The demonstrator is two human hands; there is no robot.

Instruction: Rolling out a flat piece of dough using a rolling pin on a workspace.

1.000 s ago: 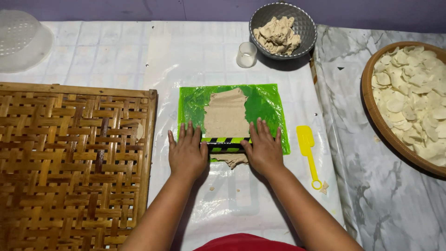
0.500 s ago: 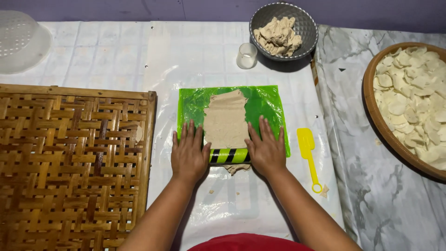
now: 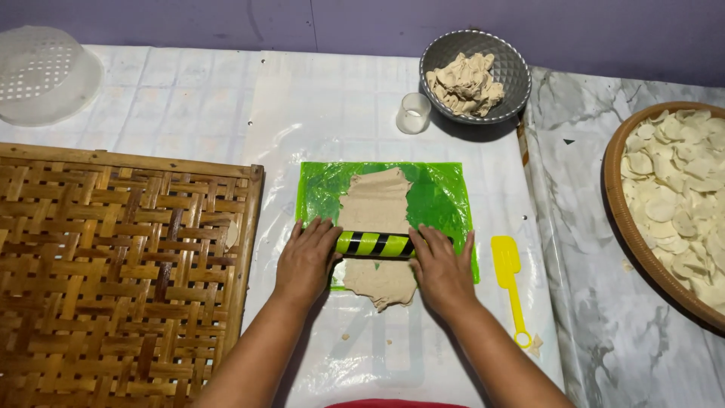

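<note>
A single head-worn camera is looking steeply down and forward at the table [image 3: 189,83] from close above, with the far wall [image 3: 362,23] edging the top. The person's forearms are entering from the bottom edge, ending in the left hand [image 3: 306,261] and right hand [image 3: 443,268] at centre.

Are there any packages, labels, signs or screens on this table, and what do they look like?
None of those is in view.
The nearest thing to a marking: the green and black striped rolling pin, a short cylinder on the flat beige dough, between the left hand and the right hand.
</note>
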